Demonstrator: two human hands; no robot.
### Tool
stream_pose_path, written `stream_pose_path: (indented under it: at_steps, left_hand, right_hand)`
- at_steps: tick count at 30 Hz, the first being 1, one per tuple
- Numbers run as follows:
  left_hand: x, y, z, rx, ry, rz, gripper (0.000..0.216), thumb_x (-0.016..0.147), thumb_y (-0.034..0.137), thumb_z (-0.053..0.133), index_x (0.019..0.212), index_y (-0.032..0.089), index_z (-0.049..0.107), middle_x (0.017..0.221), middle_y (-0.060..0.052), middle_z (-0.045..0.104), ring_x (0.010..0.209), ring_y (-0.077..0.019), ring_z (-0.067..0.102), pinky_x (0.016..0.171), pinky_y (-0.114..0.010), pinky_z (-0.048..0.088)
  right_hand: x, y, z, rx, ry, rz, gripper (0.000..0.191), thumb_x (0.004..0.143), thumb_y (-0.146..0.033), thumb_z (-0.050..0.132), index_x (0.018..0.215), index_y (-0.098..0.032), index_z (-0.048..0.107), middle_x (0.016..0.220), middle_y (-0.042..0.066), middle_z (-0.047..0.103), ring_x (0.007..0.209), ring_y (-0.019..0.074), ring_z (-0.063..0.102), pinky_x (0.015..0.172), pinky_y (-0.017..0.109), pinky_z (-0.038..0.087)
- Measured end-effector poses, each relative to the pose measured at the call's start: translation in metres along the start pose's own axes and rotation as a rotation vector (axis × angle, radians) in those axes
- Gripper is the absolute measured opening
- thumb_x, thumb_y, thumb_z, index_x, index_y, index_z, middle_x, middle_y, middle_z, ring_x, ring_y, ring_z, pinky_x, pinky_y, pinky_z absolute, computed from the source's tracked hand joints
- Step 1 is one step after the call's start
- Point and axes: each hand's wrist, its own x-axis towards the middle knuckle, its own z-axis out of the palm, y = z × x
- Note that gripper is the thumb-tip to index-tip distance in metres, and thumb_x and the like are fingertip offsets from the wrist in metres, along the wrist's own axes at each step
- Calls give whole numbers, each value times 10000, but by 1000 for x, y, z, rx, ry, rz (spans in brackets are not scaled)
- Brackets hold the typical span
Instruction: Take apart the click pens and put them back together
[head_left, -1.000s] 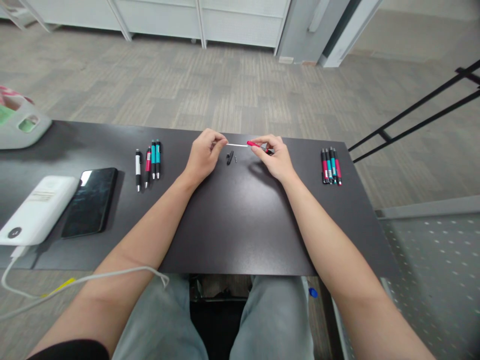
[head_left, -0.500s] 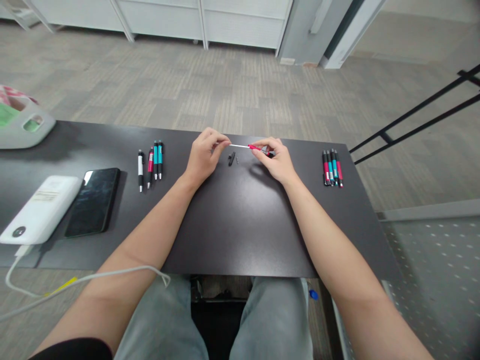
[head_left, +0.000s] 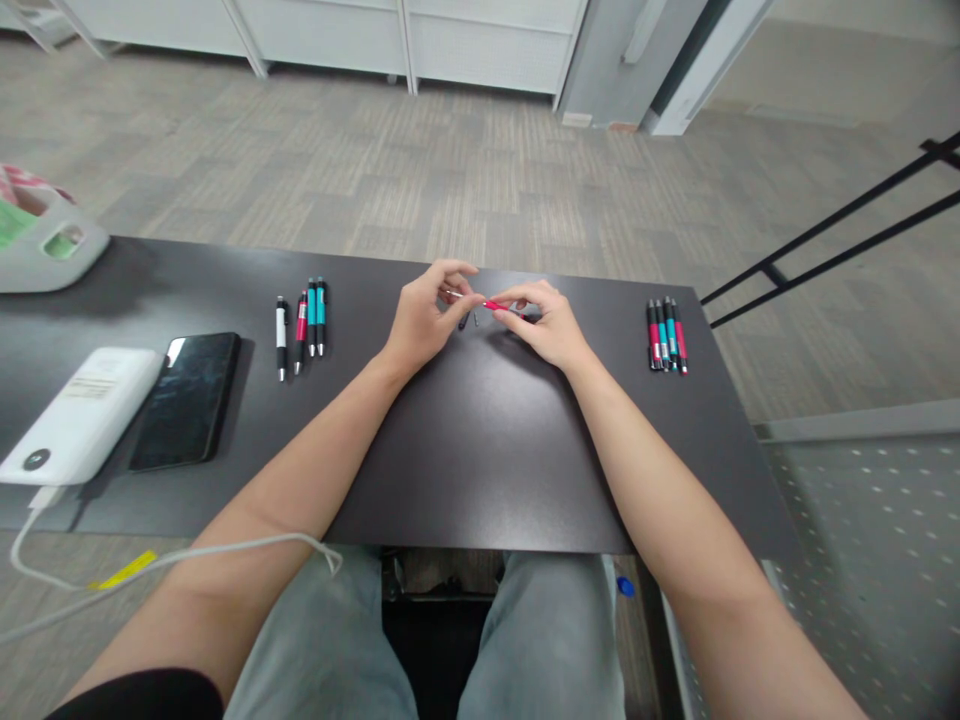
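Over the far middle of the dark table (head_left: 480, 450), my right hand (head_left: 546, 322) is closed on a red pen barrel (head_left: 495, 305), its open end pointing left. My left hand (head_left: 431, 312) pinches a thin white pen refill (head_left: 454, 294), its fingertips close to the barrel's end. How far the refill sits in the barrel is hidden by the fingers. Beneath the hands lie a small black pen part (head_left: 463, 321), mostly covered by my left hand, and a tiny spring (head_left: 475, 319).
Left of my hands lie a white pen (head_left: 281, 338), a red pen (head_left: 301, 330) and two teal pens (head_left: 316, 318). Several red and teal pens (head_left: 666, 336) lie at the right. A black phone (head_left: 187, 400), a white power bank (head_left: 82, 415) with a cable (head_left: 225, 545), and a pale basket (head_left: 82, 250) occupy the left.
My left hand has moved right, toward my right hand. The bare stretch of refill between the hands has gone from view, and the red barrel has shifted slightly left and nearer.
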Motion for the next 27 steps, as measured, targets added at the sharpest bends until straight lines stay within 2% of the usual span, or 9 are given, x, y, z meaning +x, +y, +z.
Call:
stream_pose_path:
  at_steps: [3, 7, 10, 14, 18, 22, 27]
  left_hand:
    - [-3, 10, 13, -135, 40, -140, 420, 942, 395, 979, 1255, 249, 741, 912, 7, 795, 804, -179, 752, 802, -325, 604]
    - [-1, 19, 21, -210, 138, -250, 550, 884, 584, 1041, 1159, 253, 699, 939, -15, 801, 819, -183, 782, 799, -335, 620]
    - [2, 19, 20, -292, 172, -285, 667, 835, 724, 1051, 1151, 256, 695, 1018, -44, 833, 857, -182, 805, 822, -330, 643]
    - [5, 14, 20, -364, 178, -321, 716, 858, 914, 922, 1032, 242, 746, 995, -70, 845, 855, -194, 801, 819, -348, 673]
    - [5, 10, 21, -374, 173, -298, 672, 878, 878, 932, 965, 226, 793, 923, -60, 831, 772, -172, 765, 756, -330, 664]
    - [5, 9, 21, -372, 167, -341, 671, 851, 862, 962, 959, 218, 804, 946, -66, 842, 798, -179, 783, 778, -326, 674]
    - [4, 6, 20, -394, 142, -332, 686, 841, 888, 953, 937, 230, 788, 958, -68, 845, 812, -179, 789, 816, -332, 675]
  right_hand:
    - [-2, -2, 5, 55, -3, 30, 236, 990, -429, 892, 1203, -328, 910, 1080, 40, 875, 970, 297, 716, 1079, 539, 574]
    - [-3, -7, 14, 136, -9, 90, 268, 988, -542, 894, 1150, -329, 898, 1103, 38, 871, 991, 298, 736, 1085, 540, 606]
    - [-2, -12, 19, 251, -6, 125, 412, 944, -672, 929, 1115, -300, 886, 1047, 47, 859, 927, 276, 739, 998, 487, 631]
    - [0, -14, 20, 334, 8, 173, 538, 848, -759, 994, 1064, -282, 872, 948, 32, 830, 792, 231, 687, 844, 419, 610]
    - [0, -14, 21, 340, -4, 158, 528, 846, -744, 1005, 1059, -278, 876, 842, 4, 781, 678, 191, 585, 705, 372, 528]
    - [-2, -14, 21, 315, -22, 178, 539, 873, -771, 973, 1074, -282, 872, 750, -17, 731, 631, 186, 561, 694, 374, 536]
    - [-2, -15, 21, 333, -21, 175, 571, 848, -804, 981, 1057, -286, 864, 776, -10, 765, 626, 189, 585, 701, 382, 574]
